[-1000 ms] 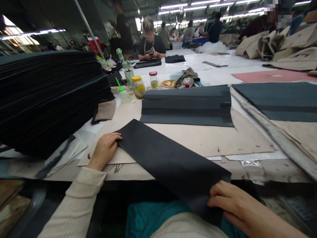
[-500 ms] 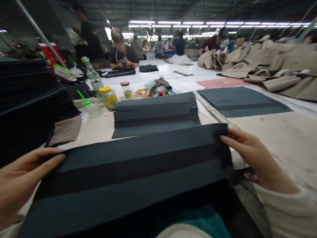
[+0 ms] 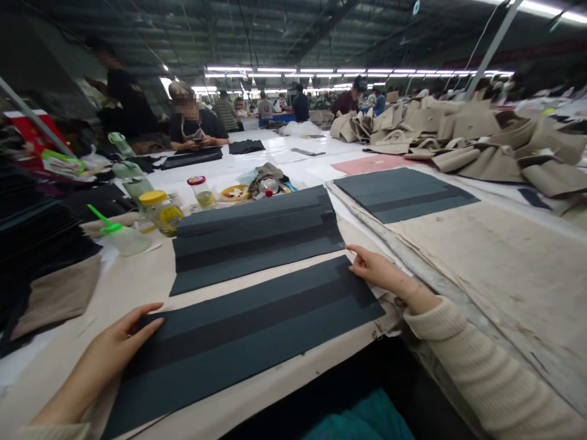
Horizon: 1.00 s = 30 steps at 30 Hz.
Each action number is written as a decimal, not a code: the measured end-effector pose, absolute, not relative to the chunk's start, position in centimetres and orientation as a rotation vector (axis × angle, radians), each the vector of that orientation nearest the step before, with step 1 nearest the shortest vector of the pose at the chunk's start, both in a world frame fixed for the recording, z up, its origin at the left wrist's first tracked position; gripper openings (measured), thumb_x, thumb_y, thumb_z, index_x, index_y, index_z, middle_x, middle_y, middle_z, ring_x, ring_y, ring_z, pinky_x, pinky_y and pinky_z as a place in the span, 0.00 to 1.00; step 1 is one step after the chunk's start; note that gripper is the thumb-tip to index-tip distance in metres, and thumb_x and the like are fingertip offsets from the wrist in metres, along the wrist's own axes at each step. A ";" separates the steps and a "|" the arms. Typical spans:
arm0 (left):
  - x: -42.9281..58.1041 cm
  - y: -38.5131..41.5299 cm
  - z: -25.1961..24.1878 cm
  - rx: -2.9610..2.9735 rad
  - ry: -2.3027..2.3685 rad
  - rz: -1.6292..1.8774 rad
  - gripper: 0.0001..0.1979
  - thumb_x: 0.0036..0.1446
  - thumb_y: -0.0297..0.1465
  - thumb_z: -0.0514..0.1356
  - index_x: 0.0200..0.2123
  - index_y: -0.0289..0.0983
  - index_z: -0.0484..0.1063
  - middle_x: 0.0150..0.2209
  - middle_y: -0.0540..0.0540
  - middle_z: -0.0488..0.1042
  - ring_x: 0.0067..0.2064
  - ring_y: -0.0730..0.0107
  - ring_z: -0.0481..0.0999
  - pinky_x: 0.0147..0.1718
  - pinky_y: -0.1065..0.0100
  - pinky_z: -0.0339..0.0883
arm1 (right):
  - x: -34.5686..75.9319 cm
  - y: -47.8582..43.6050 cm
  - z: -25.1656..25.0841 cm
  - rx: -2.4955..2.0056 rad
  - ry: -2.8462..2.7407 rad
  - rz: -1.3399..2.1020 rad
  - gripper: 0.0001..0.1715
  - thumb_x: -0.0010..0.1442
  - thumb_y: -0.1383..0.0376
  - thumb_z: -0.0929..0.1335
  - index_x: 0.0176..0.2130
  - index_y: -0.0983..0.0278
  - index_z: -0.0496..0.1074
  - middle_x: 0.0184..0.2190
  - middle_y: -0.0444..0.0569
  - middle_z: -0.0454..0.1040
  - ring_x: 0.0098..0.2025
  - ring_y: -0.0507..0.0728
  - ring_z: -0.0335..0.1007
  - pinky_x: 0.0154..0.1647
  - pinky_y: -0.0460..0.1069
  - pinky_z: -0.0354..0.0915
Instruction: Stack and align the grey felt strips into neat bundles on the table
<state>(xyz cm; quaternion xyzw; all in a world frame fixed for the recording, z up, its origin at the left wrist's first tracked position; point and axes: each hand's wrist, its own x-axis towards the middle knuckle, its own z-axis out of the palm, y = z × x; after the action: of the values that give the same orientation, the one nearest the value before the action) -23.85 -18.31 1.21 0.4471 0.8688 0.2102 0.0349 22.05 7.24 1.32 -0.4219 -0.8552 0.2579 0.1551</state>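
A long dark blue-green fabric panel point(image 3: 257, 318) with a darker lengthwise stripe lies across the table in front of me. At its far left corner is my left hand point(image 3: 121, 339), the thumb over the panel and the fingers at its edge. My right hand point(image 3: 373, 272) is by the far right corner, index finger stretched out and apart from the thumb, which touches that corner. Just beyond lies a similar panel point(image 3: 257, 229), its near right corner close to my right index fingertip. Another striped panel point(image 3: 403, 192) rests farther right.
Dark fabric is stacked high point(image 3: 32, 244) at the left, near a brown cloth piece point(image 3: 64, 293). Behind the panels stand a green-tipped squeeze bottle point(image 3: 126, 238), a yellow-lidded jar point(image 3: 160, 214) and a red-lidded jar point(image 3: 202, 192). Beige bags point(image 3: 477, 125) are heaped at the right. A person point(image 3: 197, 122) sits across.
The near panel has gone from raised in both hands to lying on the table. My right hand has loosened from its corner, with the index finger now extended. The view has turned right.
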 end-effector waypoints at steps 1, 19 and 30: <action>-24.3 -18.0 1.2 1.415 2.633 0.640 0.21 0.43 0.48 0.54 0.39 0.45 0.70 0.32 0.51 0.75 0.30 0.66 0.74 0.30 0.67 0.70 | 22.1 7.6 1.7 -1.221 -2.500 0.699 0.29 0.53 0.65 0.63 0.55 0.63 0.58 0.25 0.42 0.69 0.27 0.51 0.65 0.28 0.45 0.58; -19.0 -2.0 3.7 2.297 2.424 0.451 0.16 0.53 0.32 0.51 0.46 0.37 0.65 0.45 0.42 0.67 0.46 0.60 0.67 0.47 0.60 0.62 | 13.7 20.5 5.7 -1.103 -2.666 -0.082 0.16 0.50 0.68 0.68 0.41 0.70 0.68 0.40 0.56 0.67 0.43 0.58 0.63 0.46 0.51 0.58; -14.6 0.3 2.9 2.528 2.344 0.448 0.20 0.54 0.28 0.53 0.52 0.38 0.60 0.50 0.41 0.65 0.49 0.59 0.65 0.47 0.61 0.62 | 14.1 19.7 4.9 -1.078 -2.588 -0.149 0.11 0.52 0.68 0.67 0.38 0.67 0.69 0.39 0.55 0.65 0.43 0.58 0.60 0.45 0.51 0.57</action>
<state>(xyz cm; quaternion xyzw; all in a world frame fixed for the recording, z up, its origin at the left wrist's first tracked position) -14.63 0.32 2.86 0.7170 0.6648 0.1272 -0.1664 14.12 19.72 4.90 -0.3785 -0.9090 -0.0522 0.1664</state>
